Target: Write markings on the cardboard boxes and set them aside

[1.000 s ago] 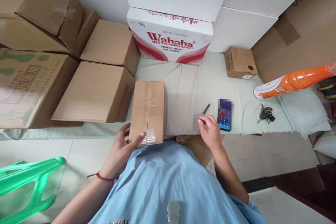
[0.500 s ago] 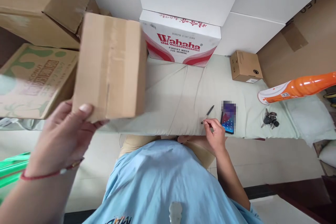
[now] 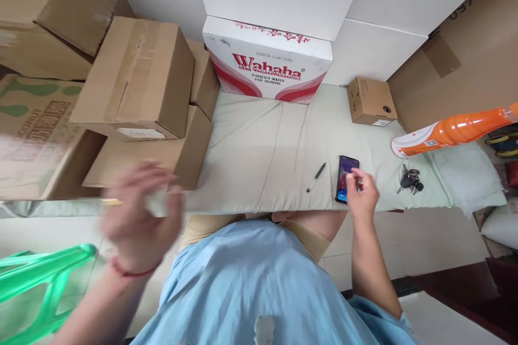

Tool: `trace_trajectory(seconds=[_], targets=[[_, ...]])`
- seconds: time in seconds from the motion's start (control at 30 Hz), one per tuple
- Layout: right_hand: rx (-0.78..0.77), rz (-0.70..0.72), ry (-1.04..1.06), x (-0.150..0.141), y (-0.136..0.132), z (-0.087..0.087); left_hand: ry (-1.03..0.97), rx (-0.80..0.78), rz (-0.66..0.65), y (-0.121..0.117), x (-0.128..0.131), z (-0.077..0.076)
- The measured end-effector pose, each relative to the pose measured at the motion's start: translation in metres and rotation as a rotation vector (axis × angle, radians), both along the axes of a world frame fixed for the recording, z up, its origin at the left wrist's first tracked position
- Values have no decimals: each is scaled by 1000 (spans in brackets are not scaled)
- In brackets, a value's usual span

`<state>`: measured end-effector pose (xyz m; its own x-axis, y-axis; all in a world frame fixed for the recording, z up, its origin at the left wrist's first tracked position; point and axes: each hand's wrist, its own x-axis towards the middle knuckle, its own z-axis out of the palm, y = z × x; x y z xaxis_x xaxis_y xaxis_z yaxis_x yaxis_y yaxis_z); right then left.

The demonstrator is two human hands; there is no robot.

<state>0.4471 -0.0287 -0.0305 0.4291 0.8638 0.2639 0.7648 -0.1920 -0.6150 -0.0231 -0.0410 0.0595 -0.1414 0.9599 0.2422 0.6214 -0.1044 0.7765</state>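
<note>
My left hand is smeared by motion and hangs empty in front of the stacked cartons, its thumb apart from its curved fingers. A taped brown cardboard box with a white label low on its front rests on top of other plain cartons, apart from that hand. My right hand is over the right side of a smartphone with a lit screen. Its fingers are loosely bent with nothing visible between them; whether a fingertip touches the screen I cannot tell. A pen lies left of the phone.
A white and red water carton stands against the wall. Rightward are a small brown box, an orange bottle and keys. A printed carton is at the left, with a green plastic stool below.
My left hand has lifted the taped box from the table's front, set it on the cartons at left and let go. My right hand has moved from the pen to the phone.
</note>
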Motion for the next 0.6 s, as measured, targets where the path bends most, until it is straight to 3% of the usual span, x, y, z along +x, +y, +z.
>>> trace_trajectory(seconds=[0.07,0.13,0.2,0.23,0.33,0.5,0.6], targets=[[-15,-68,-61,29,38,8,189,105,-146,7,35,-55],[-64,-95,-129,55,83,17,269,99,-270,18,59,-109],[-139,-102,-189,77,127,26,343,89,-291,25,70,-149],[-176,-106,-214,85,148,30,388,91,-277,27,72,-162],[-286,-76,-263,104,197,41,494,147,-242,25,72,-175],[-647,-63,-361,123,249,60,527,223,-221,21,74,-170],[-719,-82,-387,124,270,71,505,211,-206,21,77,-172]])
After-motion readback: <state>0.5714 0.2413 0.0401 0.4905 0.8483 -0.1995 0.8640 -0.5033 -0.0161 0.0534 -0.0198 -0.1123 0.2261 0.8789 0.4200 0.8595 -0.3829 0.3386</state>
